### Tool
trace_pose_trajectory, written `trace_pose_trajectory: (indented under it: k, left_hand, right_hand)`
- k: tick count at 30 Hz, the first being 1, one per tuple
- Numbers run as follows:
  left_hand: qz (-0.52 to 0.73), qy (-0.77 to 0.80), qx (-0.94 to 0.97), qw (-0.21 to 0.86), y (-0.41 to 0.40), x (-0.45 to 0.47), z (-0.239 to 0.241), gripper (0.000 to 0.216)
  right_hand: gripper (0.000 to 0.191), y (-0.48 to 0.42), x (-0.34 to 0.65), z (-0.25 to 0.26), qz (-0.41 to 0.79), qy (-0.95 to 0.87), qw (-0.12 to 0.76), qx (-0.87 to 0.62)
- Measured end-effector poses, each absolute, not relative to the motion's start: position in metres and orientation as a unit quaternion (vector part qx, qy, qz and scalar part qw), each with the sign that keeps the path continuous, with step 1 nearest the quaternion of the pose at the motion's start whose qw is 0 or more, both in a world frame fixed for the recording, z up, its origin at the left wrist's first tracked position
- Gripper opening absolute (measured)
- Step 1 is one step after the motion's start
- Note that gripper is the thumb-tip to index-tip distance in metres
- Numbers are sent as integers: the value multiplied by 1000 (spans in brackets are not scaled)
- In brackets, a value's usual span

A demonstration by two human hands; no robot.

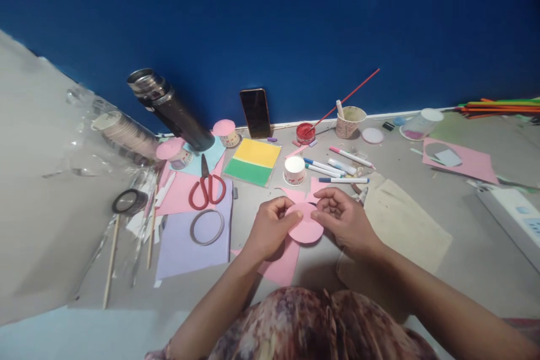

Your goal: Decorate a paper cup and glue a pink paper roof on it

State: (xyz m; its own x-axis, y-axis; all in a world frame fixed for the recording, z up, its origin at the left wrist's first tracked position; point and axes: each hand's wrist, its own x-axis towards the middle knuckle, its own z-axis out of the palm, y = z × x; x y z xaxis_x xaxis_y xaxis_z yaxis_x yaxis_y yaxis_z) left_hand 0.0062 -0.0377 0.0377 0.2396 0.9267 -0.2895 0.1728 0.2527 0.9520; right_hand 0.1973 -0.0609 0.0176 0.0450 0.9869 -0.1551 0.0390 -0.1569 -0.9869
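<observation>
A round pink paper disc [305, 228] is held just above the table between my two hands. My left hand [272, 224] pinches its left edge, thumb on top and fingers curled behind. At the right edge, my right hand [348, 218] has its thumb on the disc, with the fingers bent around the side. Under and behind the disc lie pink paper offcuts [283, 267]. Just beyond stands a small white paper cup [294, 171], upside down, with a printed pattern near its rim.
Red-handled scissors [207, 188] and a tape roll [206, 227] lie on coloured paper at left. A dark flask [172, 112] and a phone [255, 113] stand near the wall. Several markers [343, 180] lie behind my right hand. At far right is a white power strip [512, 216].
</observation>
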Motion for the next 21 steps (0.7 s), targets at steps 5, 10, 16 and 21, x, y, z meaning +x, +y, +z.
trace_pose_trajectory:
  k: [5, 10, 16, 21]
  left_hand:
    - [296, 526, 545, 581, -37, 6, 40, 22]
    - [275, 525, 557, 582, -37, 6, 42, 24]
    - [299, 536, 541, 576, -35, 8, 40, 22]
    - [327, 538, 494, 600, -34, 8, 42, 23]
  right_hand:
    - [28, -61, 199, 22, 508, -484, 433, -566]
    - [19, -62, 201, 24, 479, -534, 394, -574]
    - [19, -60, 204, 21, 494, -516, 415, -564]
    - [31, -58, 209, 15, 543, -436, 463, -549]
